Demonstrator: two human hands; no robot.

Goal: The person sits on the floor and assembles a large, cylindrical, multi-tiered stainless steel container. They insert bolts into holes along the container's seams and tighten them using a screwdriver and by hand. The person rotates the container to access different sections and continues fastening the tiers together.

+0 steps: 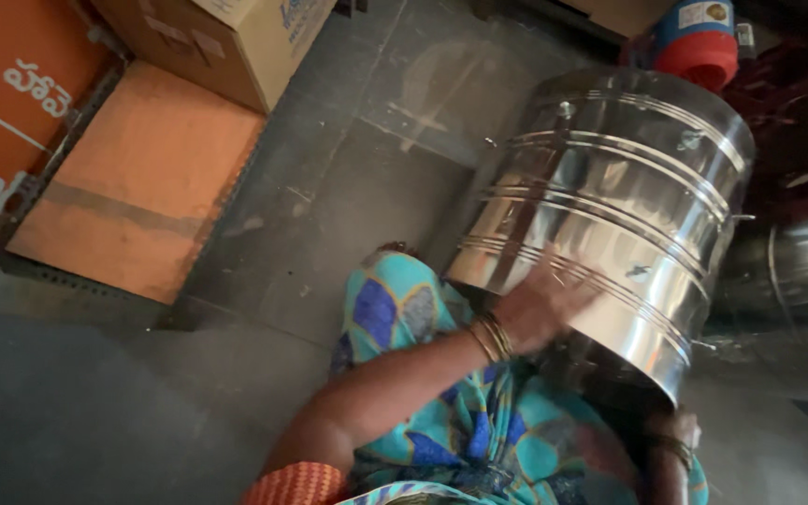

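View: head camera looking down at a seated person's lap and a grey floor [329,187].

Steel drum [610,215]: large polished cylinder with raised rings round its wall, lying tilted on the lap, its open end toward 5 o'clock and its closed end toward 12 o'clock; it fills the right half of the view, from centre out to 2 o'clock.

Left hand [540,304]: at centre, just toward 4 o'clock, laid on the drum's outer wall near the open rim; fingers spread nearly flat against the metal, closed round nothing. The hand is blurred. Gold bangles [493,339] sit on the wrist.

Right hand [670,435]: at 5 o'clock, under the open rim of the drum and mostly hidden by it; whether its fingers are spread or curled cannot be told. A dark bangle shows at the wrist.

Garment [441,411]: turquoise cloth with blue and grey patches, covering the lap from centre to 6 o'clock.

Surroundings: an orange sheet [142,178] lies flat on the floor at 10 o'clock; a cardboard box [226,42] stands at 11 o'clock; a red and blue container [699,42] sits at 1 o'clock; a second steel vessel [797,271] shows at 3 o'clock, just beside the drum.
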